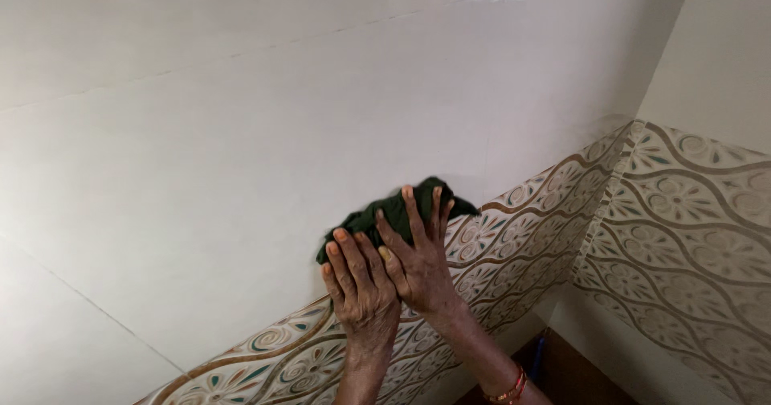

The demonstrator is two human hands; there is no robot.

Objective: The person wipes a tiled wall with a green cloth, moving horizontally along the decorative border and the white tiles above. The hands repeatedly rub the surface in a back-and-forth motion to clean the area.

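Observation:
A crumpled dark green cloth (pixel 381 212) is pressed flat against a glossy white tiled wall (pixel 241 132), just above a band of patterned tiles. My left hand (pixel 361 288) lies on the cloth's lower left part, fingers spread upward. Over its right side my right hand (pixel 418 252) presses with fingers spread, partly overlapping the left hand. Red and gold bangles (pixel 507 390) circle my right wrist. Most of the cloth is hidden under the two hands.
A border of cream tiles with brown and green swirl patterns (pixel 514 236) runs along the wall and turns the corner onto the right-hand wall (pixel 691 212). Below the corner a dark brown floor patch (pixel 574 373) and a blue object (pixel 536 349) show.

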